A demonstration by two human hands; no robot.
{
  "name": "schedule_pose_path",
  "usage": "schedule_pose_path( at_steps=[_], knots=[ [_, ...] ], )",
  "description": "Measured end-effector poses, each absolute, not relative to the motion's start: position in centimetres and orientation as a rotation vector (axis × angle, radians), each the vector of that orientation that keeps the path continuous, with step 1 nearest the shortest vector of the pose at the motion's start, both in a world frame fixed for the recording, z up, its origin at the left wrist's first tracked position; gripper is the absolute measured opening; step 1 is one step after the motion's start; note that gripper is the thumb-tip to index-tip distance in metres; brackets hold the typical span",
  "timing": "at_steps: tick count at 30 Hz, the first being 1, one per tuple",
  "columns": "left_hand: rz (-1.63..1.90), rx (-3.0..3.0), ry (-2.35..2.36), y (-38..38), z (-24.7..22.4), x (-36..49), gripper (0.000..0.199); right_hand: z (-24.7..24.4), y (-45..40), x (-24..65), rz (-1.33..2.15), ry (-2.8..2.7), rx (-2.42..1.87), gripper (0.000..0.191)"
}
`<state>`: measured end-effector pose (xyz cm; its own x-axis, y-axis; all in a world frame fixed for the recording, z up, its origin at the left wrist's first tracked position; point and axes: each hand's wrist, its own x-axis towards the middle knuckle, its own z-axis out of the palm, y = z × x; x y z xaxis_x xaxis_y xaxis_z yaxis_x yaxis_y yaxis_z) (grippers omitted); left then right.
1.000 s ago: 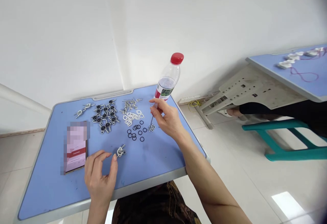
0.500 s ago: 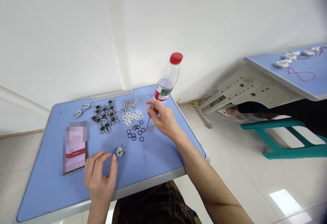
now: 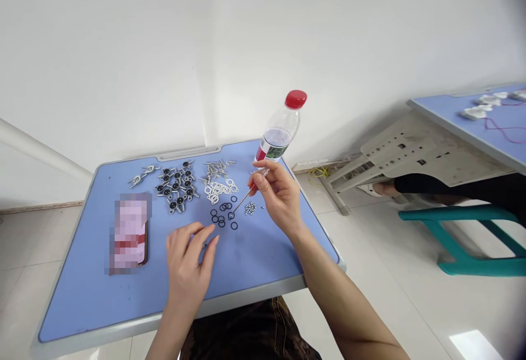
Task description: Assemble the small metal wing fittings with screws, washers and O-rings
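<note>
The right hand [image 3: 279,195] pinches a slim screwdriver [image 3: 245,200], its tip over black O-rings [image 3: 224,215]; the left hand [image 3: 187,264] curls closed around a small metal fitting [image 3: 204,245]. Nearby on the blue bench [image 3: 82,305], tiny screws [image 3: 250,208] and washers [image 3: 217,188] lie loose, while black-centred fittings [image 3: 175,187] cluster left of them.

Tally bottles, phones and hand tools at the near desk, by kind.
plastic water bottle: 1
phone: 1
slim metal-shafted hand tool, held in the right hand: 1
Total: 3
</note>
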<state>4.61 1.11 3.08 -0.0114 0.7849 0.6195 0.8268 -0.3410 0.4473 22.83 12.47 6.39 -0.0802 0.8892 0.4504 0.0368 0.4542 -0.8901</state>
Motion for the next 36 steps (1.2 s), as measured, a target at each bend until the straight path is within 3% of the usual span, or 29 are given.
schedule_pose_path(
  at_steps=[13,24,36],
  knots=[
    [-1.135,-2.236,-1.937,4.4,3.8,7.4,0.008,7.4,11.8,22.6,0.983,-1.298,-0.788,0.02],
    [-1.016,-2.212,-1.956,4.9,3.4,7.1,0.011,7.4,11.9,22.8,0.949,-1.264,-0.789,0.018],
    [-1.252,-2.276,-1.936,4.8,4.0,7.4,0.01,7.3,11.9,22.6,0.935,-1.271,-0.821,0.021]
  ],
)
